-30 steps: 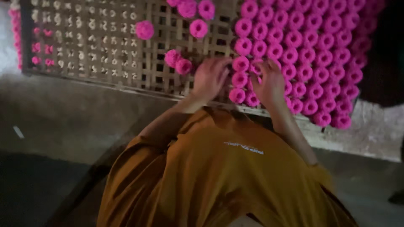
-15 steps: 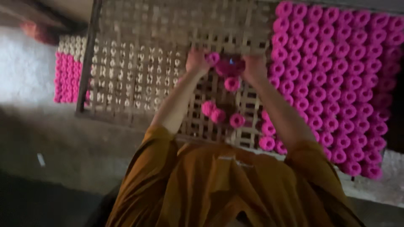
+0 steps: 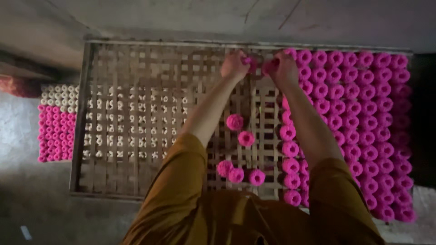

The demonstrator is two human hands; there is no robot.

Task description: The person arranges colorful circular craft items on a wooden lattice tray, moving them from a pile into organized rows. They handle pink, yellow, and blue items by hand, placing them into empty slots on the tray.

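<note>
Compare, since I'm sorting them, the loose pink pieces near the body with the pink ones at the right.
The loose round pink pieces lie scattered and apart on the woven bamboo tray; the packed pink pieces sit in tight, touching rows. The loose ones are few, the packed ones many. Both share colour and round shape.

Woven rack (image 3: 136,68): pale brown strips crossed in an open lattice, darker gaps between them. Massed rings (image 3: 363,118) on the rack's right part: vivid pink throughout, laid in close diagonal rows, each with a darker centre. Loose rings (image 3: 240,174) near the middle: the same vivid pink. Ring (image 3: 270,68) at the right hand (image 3: 284,68): pink; ring (image 3: 249,62) at the left hand (image 3: 234,66): pink. Lower tray's rings (image 3: 54,131), seen past the rack's left edge: pink rows below, cream-white rows (image 3: 59,95) above; through the lattice they show as whitish dots. Garment (image 3: 245,218): plain ochre-brown, unpatterned. Floor (image 3: 32,204): mottled grey. Wall (image 3: 318,20): dull grey.
</note>
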